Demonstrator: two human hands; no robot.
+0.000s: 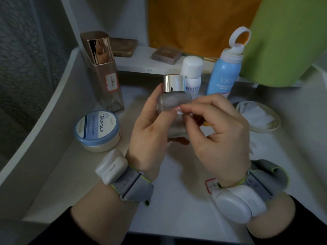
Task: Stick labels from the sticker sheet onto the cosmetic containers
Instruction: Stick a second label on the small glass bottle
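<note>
You work over a white table (177, 209) with a shelf behind it. At the far left stands a tall bottle (108, 80) that already wears a red-edged sticker (111, 82), and a cream jar (97, 130) sits nearer you, with no sticker that you can see. Your left hand (150, 131) grips the frosted bottle (172, 103) and holds it upright in the air, silver cap (174, 84) on top. Your right hand (221, 133) pinches the label (179, 110) between thumb and forefinger, right at the bottle's front face. The risk is here. The glass is curved and smooth, so if one edge lands first the label could go on crooked or crease, and if you press with the pinch closed it may fold onto itself or stick to your fingertip. A loose left grip could let the bottle twist. The sticker sheet (211, 184) lies under your right wrist, which could drag it. The blue spray can (223, 75) stands close behind your hands, so a wide elbow could tip it.
</note>
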